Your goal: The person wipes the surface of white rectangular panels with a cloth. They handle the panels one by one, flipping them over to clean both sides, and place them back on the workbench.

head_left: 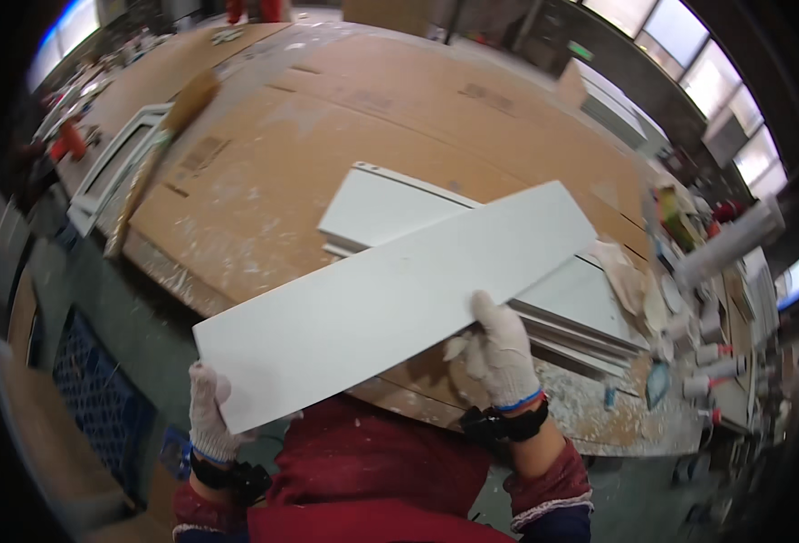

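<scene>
A long white panel [390, 290] slants across the view in both my hands, its far right end higher than its near left end. Gripping the left end is my left hand [211, 412], in a white knitted glove, with the thumb at the edge and the fingers partly hidden beneath. My right hand [499, 353], gloved alike, is closed on the near long edge, thumb on top. Partly hidden under the held panel lies a stack of similar white panels [390, 206] on the cardboard-covered table [273, 181].
A white frame [119, 167] lies at the table's left beside a brush [191, 100]. Bottles and tubes [721, 366] crowd the right side. More stacked white panels [612, 104] stand at the far right. A blue plastic crate [101, 398] sits low at the left.
</scene>
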### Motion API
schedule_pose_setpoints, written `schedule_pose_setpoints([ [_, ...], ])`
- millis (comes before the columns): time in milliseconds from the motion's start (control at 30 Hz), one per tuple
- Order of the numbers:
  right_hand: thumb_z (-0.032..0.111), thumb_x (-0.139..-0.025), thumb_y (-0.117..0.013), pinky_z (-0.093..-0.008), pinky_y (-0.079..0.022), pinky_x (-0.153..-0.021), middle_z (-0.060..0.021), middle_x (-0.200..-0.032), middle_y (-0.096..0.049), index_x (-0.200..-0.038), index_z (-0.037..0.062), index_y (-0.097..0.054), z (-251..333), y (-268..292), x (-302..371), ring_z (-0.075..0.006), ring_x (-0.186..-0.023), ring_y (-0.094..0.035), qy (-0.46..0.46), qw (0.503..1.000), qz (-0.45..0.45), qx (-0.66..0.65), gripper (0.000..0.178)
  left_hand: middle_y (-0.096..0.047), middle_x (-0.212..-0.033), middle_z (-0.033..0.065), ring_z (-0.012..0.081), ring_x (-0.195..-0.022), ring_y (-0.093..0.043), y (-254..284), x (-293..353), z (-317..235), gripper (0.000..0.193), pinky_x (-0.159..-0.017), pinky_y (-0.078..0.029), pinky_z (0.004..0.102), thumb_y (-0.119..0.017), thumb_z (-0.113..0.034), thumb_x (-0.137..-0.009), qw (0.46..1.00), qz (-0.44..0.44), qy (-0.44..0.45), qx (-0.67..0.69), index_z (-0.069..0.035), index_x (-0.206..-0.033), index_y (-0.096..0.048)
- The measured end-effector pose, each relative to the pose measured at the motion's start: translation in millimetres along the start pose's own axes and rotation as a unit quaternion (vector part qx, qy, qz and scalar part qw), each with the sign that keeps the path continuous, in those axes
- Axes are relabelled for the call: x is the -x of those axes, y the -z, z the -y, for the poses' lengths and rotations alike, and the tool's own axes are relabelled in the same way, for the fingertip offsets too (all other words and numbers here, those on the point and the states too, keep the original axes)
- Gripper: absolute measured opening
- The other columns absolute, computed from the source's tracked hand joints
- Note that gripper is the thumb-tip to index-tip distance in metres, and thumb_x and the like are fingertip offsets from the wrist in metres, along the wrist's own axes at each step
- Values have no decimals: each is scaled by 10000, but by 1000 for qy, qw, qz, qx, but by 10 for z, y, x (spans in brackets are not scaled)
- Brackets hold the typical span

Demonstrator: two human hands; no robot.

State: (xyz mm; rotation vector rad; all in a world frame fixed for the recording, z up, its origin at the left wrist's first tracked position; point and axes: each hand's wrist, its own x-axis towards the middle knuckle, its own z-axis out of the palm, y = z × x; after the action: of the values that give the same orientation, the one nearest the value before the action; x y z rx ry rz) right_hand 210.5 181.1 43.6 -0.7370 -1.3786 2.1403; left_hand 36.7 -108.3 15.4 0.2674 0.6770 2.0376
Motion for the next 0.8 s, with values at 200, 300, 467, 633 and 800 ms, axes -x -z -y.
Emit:
schedule_pose_setpoints([
  [200, 278, -898, -616, -319, -497, -826, -153, -1027, -648, -1214, -28, -550, 773, 532, 539, -234, -915, -635, 199, 854, -126, 464, 445, -478, -1250, 318, 540, -1052, -558, 202, 32, 126, 659, -712, -509, 731, -664, -284, -850, 999, -38, 24, -21, 74, -1310, -357],
  [300, 355, -866, -644, -417, -419, -980, -266, -1327, -481, -1352, 19, -470, 1200, 1269, 422, -361, -1171, -518, 297, 417, -287, 810, 615, -502, -1193, 340, 535, -1029, -572, 167, 36, 101, 591, -705, -515, 724, -652, -168, -819, 994, -44, 40, -96, 114, -1263, -380],
  [467, 423, -880, -580, -460, -393, -989, -211, -1355, -473, -1398, 97, -432, 1415, 2039, 169, -388, -1185, -492, 23, 505, -243, 828, 629, -557, -1050, 368, 512, -966, -610, 1, 44, 111, 493, -692, -554, 667, -572, -39, -769, 992, -123, 19, -33, 195, -1171, -405],
  [633, 284, -885, -600, -372, -468, -878, -150, -1226, -585, -1380, 68, -447, 1574, 2182, -10, -310, -1049, -607, 25, 608, -138, 782, 561, -578, -1004, 376, 489, -832, -654, 402, 131, 235, 525, -664, -579, 614, -589, -76, -751, 985, -160, -11, -65, 225, -1147, -423],
  [800, 82, -866, -603, -284, -504, -756, -103, -1137, -630, -1374, 61, -468, 1405, 677, -66, -196, -952, -636, 256, 726, -89, 632, 526, -613, -1032, 226, 328, -847, -662, 109, 33, 208, 460, -718, -575, 444, -551, -24, -738, 985, -145, 33, -91, 115, -1172, -496],
])
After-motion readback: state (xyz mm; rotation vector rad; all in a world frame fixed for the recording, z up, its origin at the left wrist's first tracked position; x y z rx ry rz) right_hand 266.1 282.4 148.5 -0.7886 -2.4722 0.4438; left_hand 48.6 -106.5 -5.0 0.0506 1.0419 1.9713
